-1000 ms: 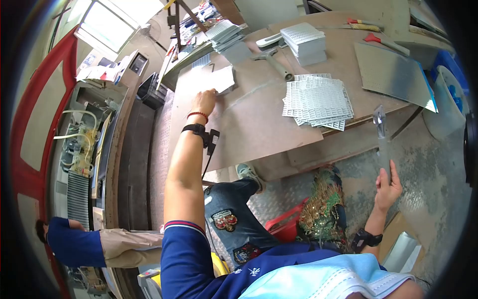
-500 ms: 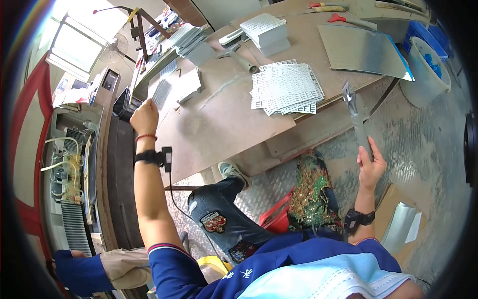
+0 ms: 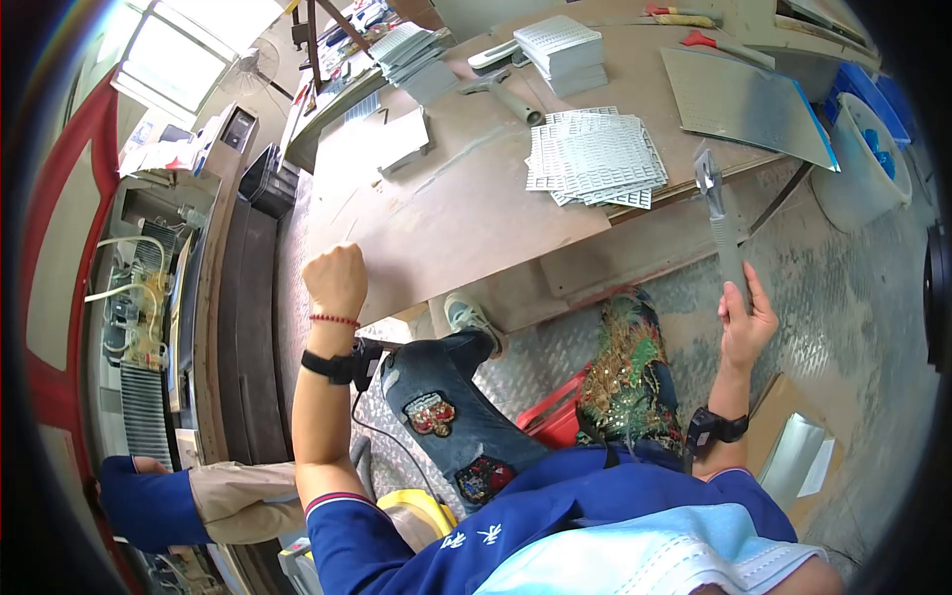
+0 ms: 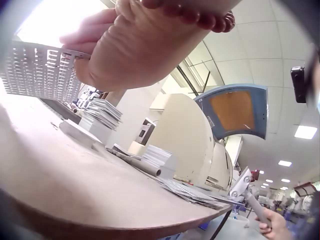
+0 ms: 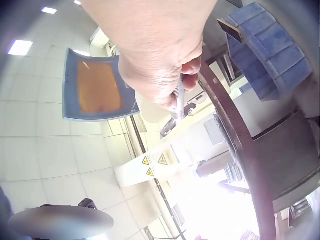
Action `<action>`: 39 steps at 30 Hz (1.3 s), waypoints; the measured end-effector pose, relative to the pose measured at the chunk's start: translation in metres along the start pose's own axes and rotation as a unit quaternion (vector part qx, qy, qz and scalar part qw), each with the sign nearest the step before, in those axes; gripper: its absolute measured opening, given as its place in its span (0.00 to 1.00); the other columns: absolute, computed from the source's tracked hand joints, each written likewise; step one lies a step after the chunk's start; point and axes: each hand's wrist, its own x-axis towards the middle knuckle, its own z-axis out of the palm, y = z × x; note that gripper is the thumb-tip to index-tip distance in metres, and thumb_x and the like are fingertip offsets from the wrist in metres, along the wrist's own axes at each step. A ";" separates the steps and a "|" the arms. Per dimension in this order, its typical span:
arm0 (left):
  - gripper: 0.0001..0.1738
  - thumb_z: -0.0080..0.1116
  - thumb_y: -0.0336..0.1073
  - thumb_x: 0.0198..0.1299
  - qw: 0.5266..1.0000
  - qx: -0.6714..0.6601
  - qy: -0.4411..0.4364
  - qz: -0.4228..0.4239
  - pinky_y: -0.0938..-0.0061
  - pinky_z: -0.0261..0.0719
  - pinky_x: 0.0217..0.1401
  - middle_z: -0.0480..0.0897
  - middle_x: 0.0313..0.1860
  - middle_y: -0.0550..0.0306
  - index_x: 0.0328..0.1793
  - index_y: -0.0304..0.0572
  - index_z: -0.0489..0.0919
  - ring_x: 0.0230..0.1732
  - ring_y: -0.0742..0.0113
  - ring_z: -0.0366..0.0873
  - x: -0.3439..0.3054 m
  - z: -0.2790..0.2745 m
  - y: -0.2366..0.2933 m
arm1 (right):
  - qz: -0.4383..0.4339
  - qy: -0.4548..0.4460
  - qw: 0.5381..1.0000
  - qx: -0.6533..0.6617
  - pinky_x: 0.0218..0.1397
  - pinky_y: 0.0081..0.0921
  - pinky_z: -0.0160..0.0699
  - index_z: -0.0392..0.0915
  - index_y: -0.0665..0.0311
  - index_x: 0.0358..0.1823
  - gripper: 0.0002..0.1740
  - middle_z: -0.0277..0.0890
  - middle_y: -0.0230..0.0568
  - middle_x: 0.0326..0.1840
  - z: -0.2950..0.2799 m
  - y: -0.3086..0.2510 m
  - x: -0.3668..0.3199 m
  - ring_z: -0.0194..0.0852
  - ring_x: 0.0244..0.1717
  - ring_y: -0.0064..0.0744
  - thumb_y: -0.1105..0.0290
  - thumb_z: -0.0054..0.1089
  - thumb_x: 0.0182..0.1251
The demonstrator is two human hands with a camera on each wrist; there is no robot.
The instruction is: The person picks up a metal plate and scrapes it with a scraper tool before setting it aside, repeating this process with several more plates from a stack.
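Observation:
My left hand (image 3: 335, 280) is over the table's near left corner. Between thumb and fingers it pinches a thin perforated metal sheet (image 4: 37, 72), plain in the left wrist view and almost edge-on from the head. Out to the right, past the table edge, my right hand (image 3: 746, 327) grips a tool (image 3: 721, 223) with a grey ribbed handle and a shiny metal head, pointing away from me. A fanned pile of slotted sheets (image 3: 595, 154) lies near the table's front edge. Further left is a white block-like stack (image 3: 404, 139).
A neat stack of sheets (image 3: 560, 55) stands at the back beside a grey-handled tool (image 3: 511, 99). At the right lie a larger metal sheet (image 3: 739, 109) and red-handled tools (image 3: 699, 40). A white bucket (image 3: 858, 198) stands beyond. Another person (image 3: 149, 506) is at the left.
My left hand has come from the white stack, with a perforated sheet in its fingers, back across the table's left side toward me. The right hand keeps its grip on the tool, barely shifting.

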 end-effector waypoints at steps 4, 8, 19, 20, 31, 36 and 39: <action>0.09 0.59 0.33 0.54 0.999 -0.016 -0.024 -0.015 0.67 0.82 0.26 0.86 0.24 0.51 0.25 0.49 0.87 0.26 0.57 0.87 0.003 0.026 0.005 | -0.005 0.000 1.000 -0.004 0.26 0.13 0.67 0.76 0.75 0.61 0.24 0.78 0.31 0.30 -0.007 -0.003 -0.004 0.68 0.24 0.14 0.81 0.66 0.63; 0.08 0.60 0.38 0.56 0.994 -0.055 -0.087 -0.041 0.65 0.83 0.34 0.87 0.30 0.48 0.29 0.49 0.88 0.33 0.55 0.88 0.009 0.045 0.016 | -0.007 -0.002 1.000 -0.002 0.27 0.14 0.68 0.77 0.75 0.61 0.24 0.78 0.31 0.30 -0.007 -0.004 -0.005 0.69 0.24 0.15 0.82 0.66 0.62; 0.57 0.83 0.42 0.36 0.917 -0.350 -0.146 0.125 0.62 0.67 0.74 0.73 0.70 0.38 0.76 0.42 0.66 0.72 0.48 0.69 0.028 0.116 -0.077 | 0.013 -0.028 0.999 -0.031 0.27 0.13 0.68 0.78 0.73 0.60 0.23 0.78 0.31 0.29 -0.002 -0.006 -0.007 0.69 0.24 0.14 0.80 0.68 0.61; 0.63 0.84 0.39 0.33 0.910 -0.346 -0.202 0.106 0.63 0.62 0.78 0.69 0.74 0.39 0.79 0.40 0.60 0.75 0.50 0.65 0.031 0.113 -0.078 | 0.018 -0.029 0.999 -0.038 0.27 0.13 0.68 0.78 0.73 0.60 0.23 0.79 0.31 0.29 -0.001 -0.006 -0.008 0.69 0.24 0.14 0.80 0.68 0.61; 0.62 0.87 0.32 0.18 0.834 -0.518 -0.164 0.094 0.62 0.72 0.70 0.80 0.63 0.41 0.71 0.35 0.70 0.66 0.51 0.76 0.034 0.182 -0.103 | 0.051 -0.066 0.992 -0.091 0.40 0.15 0.77 0.82 0.69 0.56 0.22 0.85 0.31 0.38 0.022 -0.037 -0.019 0.77 0.35 0.14 0.75 0.72 0.60; 0.56 0.80 0.27 0.26 0.843 -0.530 -0.091 0.006 0.62 0.72 0.69 0.77 0.63 0.40 0.71 0.33 0.68 0.65 0.48 0.74 0.020 0.146 -0.113 | 0.009 -0.095 0.991 -0.097 0.43 0.14 0.77 0.81 0.69 0.57 0.23 0.85 0.32 0.40 0.027 -0.042 -0.021 0.78 0.38 0.14 0.75 0.73 0.60; 0.52 0.77 0.26 0.30 0.869 -0.490 -0.060 0.042 0.60 0.71 0.70 0.76 0.63 0.38 0.69 0.31 0.68 0.65 0.44 0.73 -0.002 0.069 -0.085 | 0.041 -0.114 0.989 -0.090 0.43 0.14 0.76 0.81 0.68 0.58 0.23 0.85 0.31 0.41 0.034 -0.054 -0.022 0.77 0.39 0.13 0.74 0.73 0.60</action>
